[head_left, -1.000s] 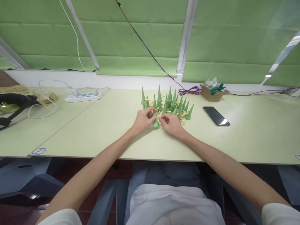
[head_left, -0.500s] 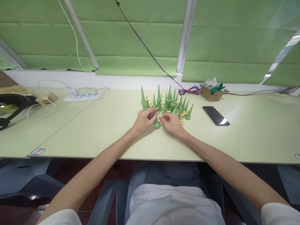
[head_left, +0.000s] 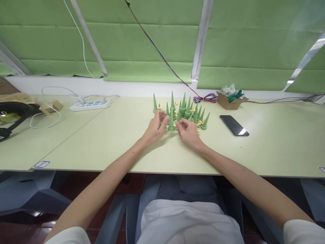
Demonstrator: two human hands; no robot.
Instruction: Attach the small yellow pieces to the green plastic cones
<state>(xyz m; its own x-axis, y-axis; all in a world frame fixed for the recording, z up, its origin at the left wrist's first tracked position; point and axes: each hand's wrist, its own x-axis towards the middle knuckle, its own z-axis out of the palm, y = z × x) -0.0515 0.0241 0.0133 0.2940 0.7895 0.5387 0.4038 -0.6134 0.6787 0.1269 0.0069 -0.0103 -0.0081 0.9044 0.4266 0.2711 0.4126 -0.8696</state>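
Observation:
A green cone-shaped plant watering spike (head_left: 171, 124) stands upright on the table between my two hands, with a small yellow valve-like piece low on its right side. My right hand (head_left: 189, 134) pinches at that yellow piece, its thumb and forefinger close together. My left hand (head_left: 155, 127) is just left of the cone, fingers bent and thumb a little apart, with nothing visible in it. Behind the hands stands a cluster of similar green spikes (head_left: 188, 110) with small yellow pieces, partly hidden by my fingers.
A black phone (head_left: 234, 125) lies to the right. Behind it a small cardboard box (head_left: 230, 103) holds clear plastic and green material. Coiled red and blue wire (head_left: 205, 98) lies at the back. To the left are a white power strip (head_left: 90, 105) and a black curved object (head_left: 20, 112).
My left hand has drawn back to the left from the front spike, and its fingers have loosened. That spike now shows upright. My right hand has shifted slightly to the right.

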